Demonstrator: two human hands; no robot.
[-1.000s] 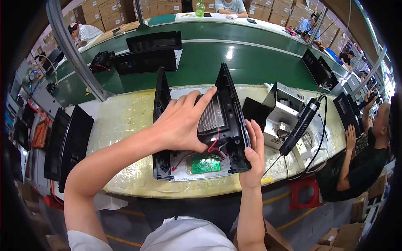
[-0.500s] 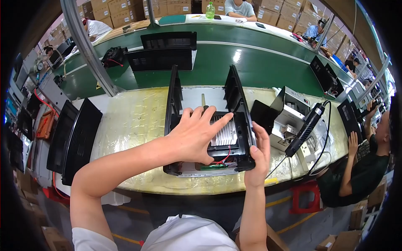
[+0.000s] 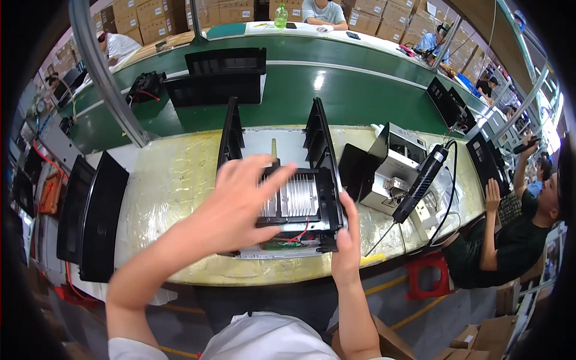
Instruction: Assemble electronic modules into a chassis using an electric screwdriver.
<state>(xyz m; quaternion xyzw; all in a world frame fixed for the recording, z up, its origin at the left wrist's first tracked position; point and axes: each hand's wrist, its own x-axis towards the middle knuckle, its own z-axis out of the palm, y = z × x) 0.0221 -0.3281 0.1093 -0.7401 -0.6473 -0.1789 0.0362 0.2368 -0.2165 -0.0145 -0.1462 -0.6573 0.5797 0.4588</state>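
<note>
A black open-topped housing [image 3: 324,147] with two tall side walls stands on the bench in front of me. Inside it sits a silver finned heat sink [image 3: 297,195], with red wires and a green circuit board [image 3: 282,245] at the near end. My left hand [image 3: 240,201], smeared by motion, hovers over the left part of the heat sink with fingers spread, holding nothing. Against the outside of the housing's right wall, my right hand [image 3: 345,246] grips its near corner between thumb and fingers.
A black electric screwdriver [image 3: 420,186] leans beside a metal box-shaped device [image 3: 384,180] on the right. Black panels [image 3: 102,216] stand at the left; more panels [image 3: 216,87] rest on the green conveyor [image 3: 354,90]. A person [image 3: 510,240] works at far right, near a red stool [image 3: 427,276].
My left hand has lifted off the heat sink and shifted left, uncovering more fins. The right hand stays at the housing's right wall. The whole view has shifted slightly.
</note>
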